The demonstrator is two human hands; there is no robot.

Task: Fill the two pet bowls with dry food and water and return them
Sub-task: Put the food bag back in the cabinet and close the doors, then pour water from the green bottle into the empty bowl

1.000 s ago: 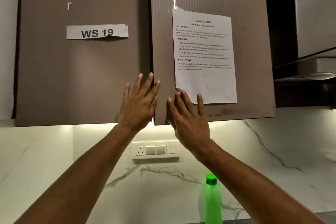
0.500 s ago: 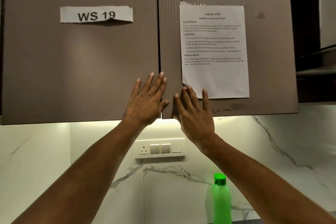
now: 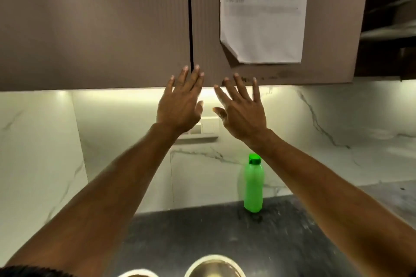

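Both my hands are raised in front of the brown wall cupboard (image 3: 94, 29), fingers spread and holding nothing. My left hand (image 3: 181, 102) is at the bottom edge of the cupboard near the gap between the two doors. My right hand (image 3: 242, 108) is just right of it, below the right door. A green bottle (image 3: 253, 184) with a green cap stands upright on the dark counter (image 3: 281, 238) below my right forearm. At the bottom edge, the rim of a metal bowl (image 3: 215, 265) shows, and a sliver of a second bowl (image 3: 137, 273) to its left.
A white printed sheet (image 3: 262, 13) is stuck to the right cupboard door. A switch panel (image 3: 208, 129) sits on the white marble wall behind my hands. A dark hood or shelf (image 3: 387, 33) juts out at the upper right.
The view has tilted down, bringing the counter and bowls into sight. Both hands have dropped from the door faces to the cupboard's bottom edge, still open.
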